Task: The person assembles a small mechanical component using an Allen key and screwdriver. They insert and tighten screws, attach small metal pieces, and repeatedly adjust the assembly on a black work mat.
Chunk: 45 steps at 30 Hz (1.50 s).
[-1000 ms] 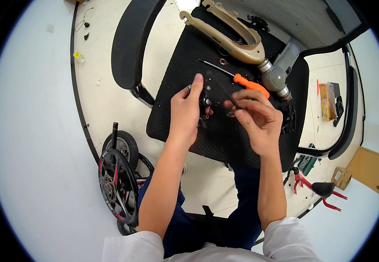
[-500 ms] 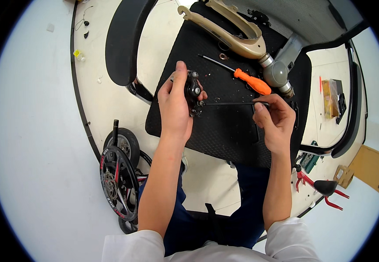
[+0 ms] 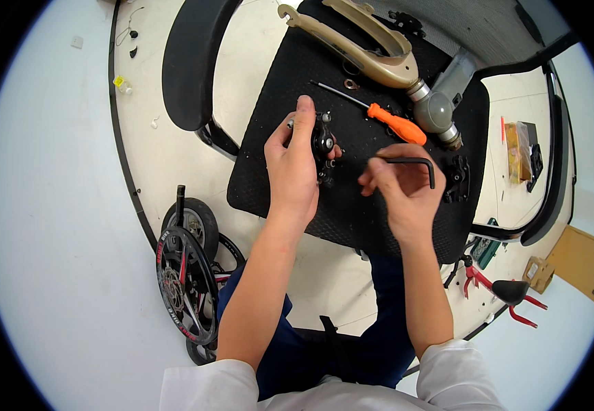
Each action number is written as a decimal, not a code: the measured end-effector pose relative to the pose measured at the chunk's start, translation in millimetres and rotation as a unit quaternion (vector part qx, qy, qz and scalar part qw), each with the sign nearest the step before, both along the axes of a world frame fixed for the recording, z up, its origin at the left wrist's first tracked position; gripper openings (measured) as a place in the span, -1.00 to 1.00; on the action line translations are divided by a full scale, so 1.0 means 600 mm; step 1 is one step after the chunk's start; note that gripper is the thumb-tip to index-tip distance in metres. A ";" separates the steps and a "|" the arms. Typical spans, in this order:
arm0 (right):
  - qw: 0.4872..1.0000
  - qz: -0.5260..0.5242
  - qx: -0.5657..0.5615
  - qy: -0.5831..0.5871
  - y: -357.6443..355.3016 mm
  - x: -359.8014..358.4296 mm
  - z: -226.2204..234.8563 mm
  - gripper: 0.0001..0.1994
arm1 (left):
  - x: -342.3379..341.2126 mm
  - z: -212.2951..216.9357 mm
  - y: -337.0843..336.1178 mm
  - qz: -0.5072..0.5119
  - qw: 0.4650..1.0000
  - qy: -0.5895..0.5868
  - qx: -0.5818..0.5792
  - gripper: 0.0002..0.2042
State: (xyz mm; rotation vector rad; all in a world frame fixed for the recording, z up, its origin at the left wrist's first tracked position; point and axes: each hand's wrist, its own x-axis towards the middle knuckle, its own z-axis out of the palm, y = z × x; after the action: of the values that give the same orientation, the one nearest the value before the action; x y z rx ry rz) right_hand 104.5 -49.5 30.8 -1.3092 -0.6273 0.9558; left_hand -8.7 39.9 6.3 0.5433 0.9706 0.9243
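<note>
Over the left half of a black chair seat (image 3: 359,222), a small black mechanical part (image 3: 324,144) with silver bolts is held clear in the left hand (image 3: 293,168), fingers wrapped around it and thumb pointing up. Over the seat's right half, the right hand (image 3: 409,195) pinches an L-shaped black hex key (image 3: 413,162) between thumb and fingers, its bent end pointing down (the other end is hidden by the blurred fingertips). The two hands are apart.

On the seat, beyond the right hand, lies an orange-handled screwdriver (image 3: 398,126); a small copper-coloured ring (image 3: 350,83) rests near its tip. A second black part (image 3: 457,181) sits by the seat's right edge. Across the seat's far side stretches a beige fork (image 3: 394,70) with a rounded grey section. On the floor left of the seat stand bicycle parts (image 3: 186,291); to its right, a cardboard box (image 3: 538,275).
</note>
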 end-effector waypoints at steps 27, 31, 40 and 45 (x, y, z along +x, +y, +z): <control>0.998 0.012 -0.026 -0.048 0.029 -0.031 -0.019 -0.85 | -0.002 0.007 -0.003 0.102 0.994 0.004 0.024 -0.57; 0.999 0.022 0.024 -0.034 0.033 -0.032 -0.021 -0.85 | 0.000 0.003 -0.004 0.105 0.993 0.036 0.034 -0.58; 0.990 0.043 -0.102 -0.092 0.029 -0.022 -0.023 -0.90 | 0.002 0.003 -0.009 0.097 0.989 0.071 0.085 -0.64; 0.989 0.070 -0.045 -0.121 0.029 -0.018 -0.020 -0.91 | 0.001 0.001 -0.007 0.081 0.987 0.083 0.109 -0.64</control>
State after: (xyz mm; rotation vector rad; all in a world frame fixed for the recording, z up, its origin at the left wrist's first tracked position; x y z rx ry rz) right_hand 93.5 -32.3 18.6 -1.4906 -0.8821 0.9547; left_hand -8.0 35.5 7.2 0.7434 1.0825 1.1527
